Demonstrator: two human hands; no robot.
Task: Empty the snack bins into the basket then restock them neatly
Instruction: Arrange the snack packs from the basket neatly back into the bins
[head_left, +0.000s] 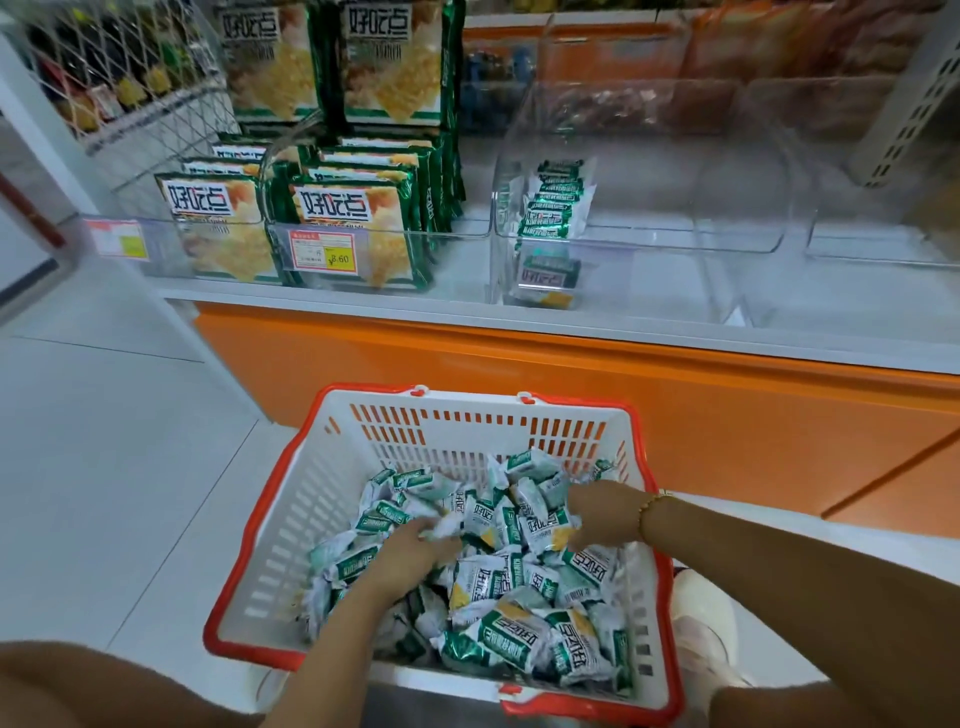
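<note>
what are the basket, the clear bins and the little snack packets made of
The basket looks like rigid moulded plastic: matte white slotted walls with a glossy red rim. The clear bins look like see-through hard plastic, likely acrylic, with edge glints. The snack packets look like thin crinkly film, probably metallised plastic, given the shiny creases.

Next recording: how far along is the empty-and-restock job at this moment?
Done: the clear bin looks emptied, and a short neat row of packets already stands at its left end. In hand: both hands are in the basket; the left hand grips loose packets, the right hand reaches into the pile. Left: most packets lie in the basket, and the bin to the right looks empty.
</note>
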